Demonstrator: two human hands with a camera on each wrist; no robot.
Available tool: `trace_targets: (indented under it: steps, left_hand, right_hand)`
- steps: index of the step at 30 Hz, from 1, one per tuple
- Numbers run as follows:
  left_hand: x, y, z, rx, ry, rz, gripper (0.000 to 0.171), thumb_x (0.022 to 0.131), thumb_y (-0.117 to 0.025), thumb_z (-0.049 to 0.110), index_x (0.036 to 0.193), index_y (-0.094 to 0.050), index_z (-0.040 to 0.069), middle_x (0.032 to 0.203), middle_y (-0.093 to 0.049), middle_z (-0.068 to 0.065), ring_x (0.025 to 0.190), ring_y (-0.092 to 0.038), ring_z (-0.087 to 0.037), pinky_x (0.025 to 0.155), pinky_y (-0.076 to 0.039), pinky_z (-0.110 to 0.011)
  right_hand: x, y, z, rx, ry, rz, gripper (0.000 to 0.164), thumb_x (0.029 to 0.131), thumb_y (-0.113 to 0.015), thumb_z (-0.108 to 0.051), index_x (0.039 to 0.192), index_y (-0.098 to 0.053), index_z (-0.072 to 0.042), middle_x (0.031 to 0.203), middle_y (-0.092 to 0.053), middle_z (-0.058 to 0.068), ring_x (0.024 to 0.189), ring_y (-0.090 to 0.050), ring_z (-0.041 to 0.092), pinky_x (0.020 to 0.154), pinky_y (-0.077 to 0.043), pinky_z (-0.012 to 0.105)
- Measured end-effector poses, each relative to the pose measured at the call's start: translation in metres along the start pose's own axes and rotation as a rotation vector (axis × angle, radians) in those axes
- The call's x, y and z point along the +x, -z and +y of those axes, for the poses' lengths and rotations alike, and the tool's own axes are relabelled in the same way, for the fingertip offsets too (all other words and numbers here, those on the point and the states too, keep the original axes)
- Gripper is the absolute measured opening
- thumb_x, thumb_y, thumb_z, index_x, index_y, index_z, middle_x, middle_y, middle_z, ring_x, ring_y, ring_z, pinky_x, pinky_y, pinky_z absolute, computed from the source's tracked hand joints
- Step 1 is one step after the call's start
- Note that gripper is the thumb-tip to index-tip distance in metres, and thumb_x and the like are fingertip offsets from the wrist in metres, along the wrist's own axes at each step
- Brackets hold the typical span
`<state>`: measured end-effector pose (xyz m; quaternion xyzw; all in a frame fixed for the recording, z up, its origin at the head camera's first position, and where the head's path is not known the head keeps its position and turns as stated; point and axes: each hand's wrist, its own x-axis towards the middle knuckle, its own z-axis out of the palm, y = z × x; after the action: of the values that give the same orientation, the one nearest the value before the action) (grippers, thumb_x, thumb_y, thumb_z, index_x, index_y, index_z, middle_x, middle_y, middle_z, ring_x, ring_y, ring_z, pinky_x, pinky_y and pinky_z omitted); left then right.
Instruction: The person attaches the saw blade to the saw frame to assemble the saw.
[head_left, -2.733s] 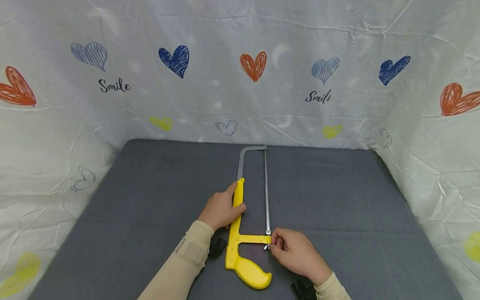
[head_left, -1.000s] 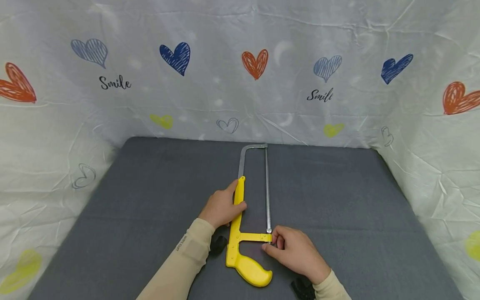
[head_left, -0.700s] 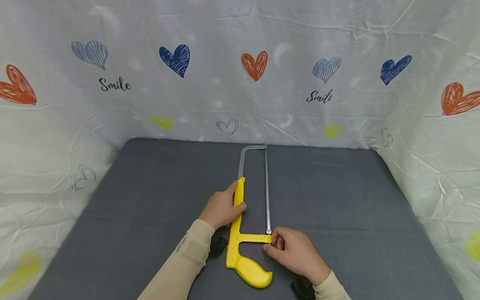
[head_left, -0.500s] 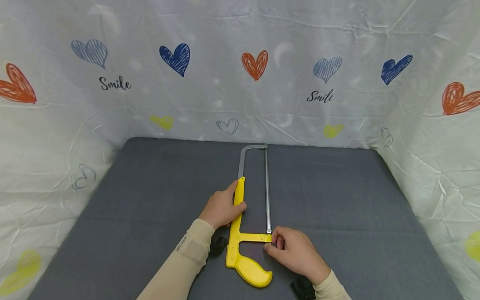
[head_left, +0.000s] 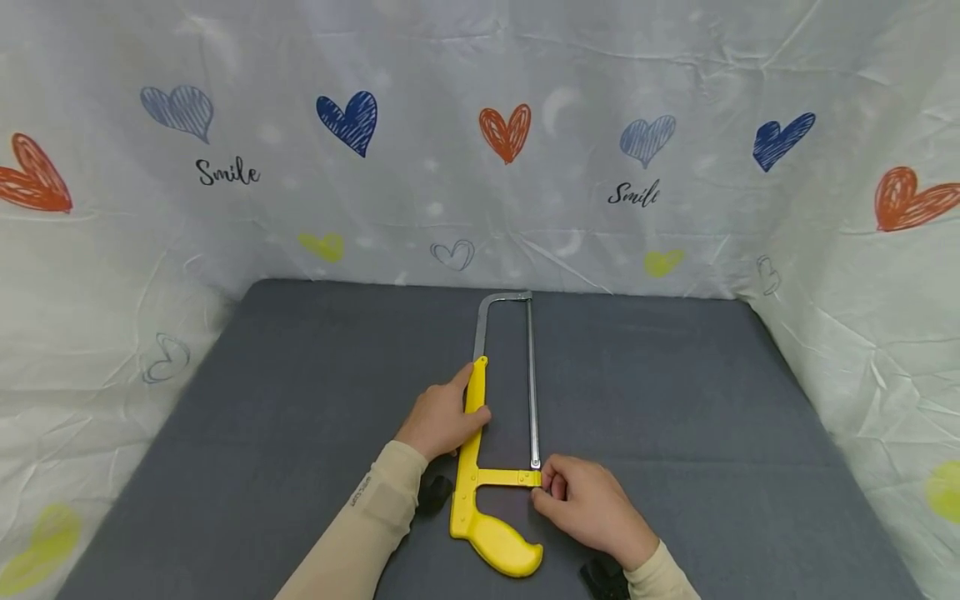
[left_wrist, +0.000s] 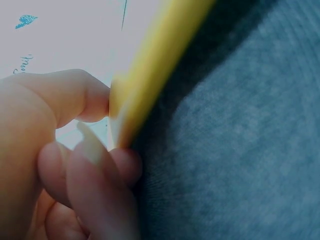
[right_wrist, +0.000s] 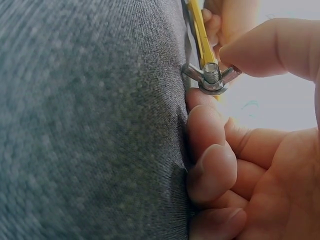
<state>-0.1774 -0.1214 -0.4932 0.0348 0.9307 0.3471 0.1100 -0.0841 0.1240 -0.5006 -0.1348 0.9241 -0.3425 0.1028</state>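
Note:
A hacksaw with a yellow frame and curved handle lies flat on the grey cloth, its blade side to the right. My left hand grips the yellow upper bar, with the thumb on its near face. In the left wrist view, fingertips meet the bar from beside and below. At the yellow cross-arm's end, the right hand works on a wing nut threaded on a bolt. The right thumb touches one wing and the index fingertip lies just under the nut. In the head view the right hand hides the nut.
The grey cloth-covered table reaches back to a white curtain printed with hearts. The saw's far end comes close to that curtain. Black wrist devices sit at both wrists.
The right thumb has moved over the wing nut, which showed earlier in the head view, then drawn slightly back to the right. Left hand and hacksaw stay in place; the view shifts slightly.

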Motion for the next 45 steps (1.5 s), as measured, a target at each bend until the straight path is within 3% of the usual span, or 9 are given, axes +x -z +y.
trace_targets:
  steps: [11, 24, 29, 45]
  left_hand:
    - [0.001, 0.0, 0.0, 0.005, -0.017, 0.007, 0.084, 0.097, -0.068, 0.03, 0.172, -0.031, 0.015, 0.06, -0.058, -0.007, 0.041, -0.055, -0.021, 0.045, -0.051, -0.031]
    - [-0.001, 0.005, -0.003, 0.014, 0.009, 0.019, 0.084, 0.098, -0.068, 0.028, 0.172, -0.032, 0.014, 0.06, -0.058, -0.006, 0.042, -0.055, -0.02, 0.045, -0.05, -0.031]
    - [0.0, 0.003, -0.003, 0.007, 0.0, -0.012, 0.085, 0.097, -0.067, 0.029, 0.173, -0.03, 0.015, 0.059, -0.058, -0.005, 0.042, -0.055, -0.019, 0.045, -0.051, -0.03]
    - [0.002, 0.004, 0.007, 0.006, 0.013, -0.014, 0.085, 0.098, -0.067, 0.029, 0.172, -0.03, 0.015, 0.062, -0.06, -0.007, 0.042, -0.056, -0.021, 0.045, -0.051, -0.03]
  right_hand:
    - [0.001, 0.002, 0.001, 0.003, 0.012, -0.002, 0.015, 0.093, -0.074, -0.022, 0.082, -0.064, -0.025, 0.067, -0.052, -0.013, 0.051, -0.043, 0.003, 0.05, -0.036, 0.022]
    - [0.006, 0.0, -0.003, 0.001, 0.049, -0.015, 0.014, 0.094, -0.074, -0.022, 0.084, -0.064, -0.024, 0.068, -0.053, -0.013, 0.053, -0.044, 0.002, 0.052, -0.037, 0.022]
    - [0.003, 0.001, -0.001, -0.007, 0.037, -0.007, 0.015, 0.094, -0.076, -0.02, 0.085, -0.065, -0.025, 0.068, -0.053, -0.013, 0.053, -0.044, 0.002, 0.052, -0.037, 0.023]
    - [0.001, 0.012, -0.004, 0.021, 0.011, -0.031, 0.01, 0.098, -0.073, -0.019, 0.09, -0.068, -0.023, 0.07, -0.053, -0.011, 0.054, -0.045, 0.004, 0.052, -0.038, 0.024]
